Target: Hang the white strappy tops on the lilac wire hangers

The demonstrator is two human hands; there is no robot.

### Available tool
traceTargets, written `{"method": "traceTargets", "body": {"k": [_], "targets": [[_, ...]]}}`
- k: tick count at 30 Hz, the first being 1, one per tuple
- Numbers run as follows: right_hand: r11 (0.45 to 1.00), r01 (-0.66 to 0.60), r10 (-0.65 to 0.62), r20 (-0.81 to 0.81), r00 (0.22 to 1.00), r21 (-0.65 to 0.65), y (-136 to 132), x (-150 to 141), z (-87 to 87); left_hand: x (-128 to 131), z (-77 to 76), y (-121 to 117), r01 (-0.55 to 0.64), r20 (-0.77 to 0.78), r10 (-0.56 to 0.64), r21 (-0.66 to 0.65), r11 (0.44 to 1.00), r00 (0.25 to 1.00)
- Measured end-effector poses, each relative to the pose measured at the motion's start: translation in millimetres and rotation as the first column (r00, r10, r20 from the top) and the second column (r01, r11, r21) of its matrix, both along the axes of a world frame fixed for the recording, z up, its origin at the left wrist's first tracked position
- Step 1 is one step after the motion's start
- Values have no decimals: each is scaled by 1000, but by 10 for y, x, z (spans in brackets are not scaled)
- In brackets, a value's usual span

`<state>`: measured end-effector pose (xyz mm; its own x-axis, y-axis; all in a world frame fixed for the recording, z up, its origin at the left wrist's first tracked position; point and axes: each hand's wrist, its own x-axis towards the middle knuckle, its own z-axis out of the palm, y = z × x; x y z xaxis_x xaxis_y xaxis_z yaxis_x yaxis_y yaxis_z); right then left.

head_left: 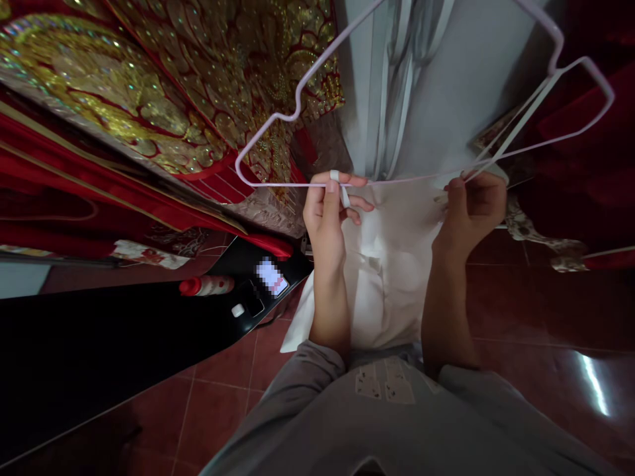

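A pale pink hanger [288, 185] is held up in front of me, its hook beyond the top edge of the view. My left hand [327, 211] pinches its lower bar between thumb and fingers. White bands, perhaps tape, show on two of its fingers. A thin white strap [520, 122] runs down from the notch at the hanger's right shoulder. My right hand [473, 208], fingers closed, grips the strap's lower end close beneath the bar. White cloth [397, 264] spreads below and between my forearms; whether the strap joins it I cannot tell.
Red and gold sequinned garments [163, 86] hang at the left, dark red ones [570, 178] at the right. Pale straps [391, 99] dangle ahead. A black tabletop [124, 344] at lower left carries a lit phone [272, 276], a red-capped bottle [208, 285] and a small white case [238, 310].
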<state>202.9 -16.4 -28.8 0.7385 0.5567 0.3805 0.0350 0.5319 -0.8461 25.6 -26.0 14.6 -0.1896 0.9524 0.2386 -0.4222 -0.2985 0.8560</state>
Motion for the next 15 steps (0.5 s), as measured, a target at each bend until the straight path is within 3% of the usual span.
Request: {"method": "traceTargets", "body": {"k": [8,15], "targets": [[999,-15,11,129,992,33,-68,73,37,34,-42,19,-68,-63,68,-4,998,996],[983,-172,155,229,961,57,-119,83,389,14,-101,78,-124,-99,128,43,991,987]]}}
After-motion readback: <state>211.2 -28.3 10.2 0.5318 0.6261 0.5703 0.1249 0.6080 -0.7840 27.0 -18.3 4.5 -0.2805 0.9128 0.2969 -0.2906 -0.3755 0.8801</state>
